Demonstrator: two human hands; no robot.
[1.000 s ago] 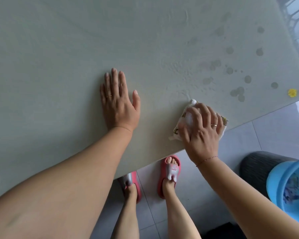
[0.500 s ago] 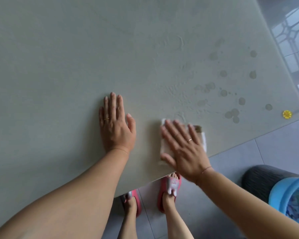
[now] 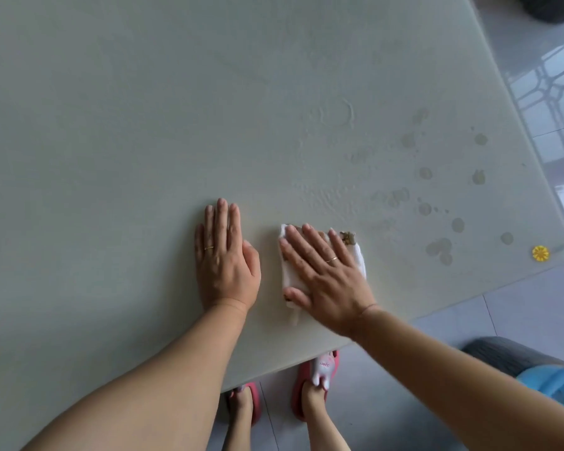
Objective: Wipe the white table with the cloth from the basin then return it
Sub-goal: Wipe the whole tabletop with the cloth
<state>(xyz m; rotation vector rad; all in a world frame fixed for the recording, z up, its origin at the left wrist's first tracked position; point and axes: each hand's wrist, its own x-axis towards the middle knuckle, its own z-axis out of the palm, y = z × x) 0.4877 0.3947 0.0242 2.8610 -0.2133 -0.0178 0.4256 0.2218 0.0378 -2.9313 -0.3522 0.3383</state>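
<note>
The white table [image 3: 137,118] fills most of the view. A folded white cloth [image 3: 359,256] with a brown pattern lies flat on it near the front edge. My right hand [image 3: 326,281] presses down on the cloth with fingers spread, covering most of it. Just left of the cloth, my left hand [image 3: 225,265] rests palm down on the bare tabletop and holds nothing. Only a corner of the blue basin [image 3: 557,384] shows at the lower right, beside the table and below its level.
Round wet spots [image 3: 438,249] and streaky wet marks dot the table to the right of the cloth. A small yellow sticker [image 3: 540,253] sits near the right corner. A dark stool [image 3: 508,353] stands by the basin. My feet in red slippers [image 3: 318,372] are under the table edge.
My right hand has flattened out over the cloth and slid it left and away from the table edge, closer to my left hand. The left hand has stayed flat on the table.
</note>
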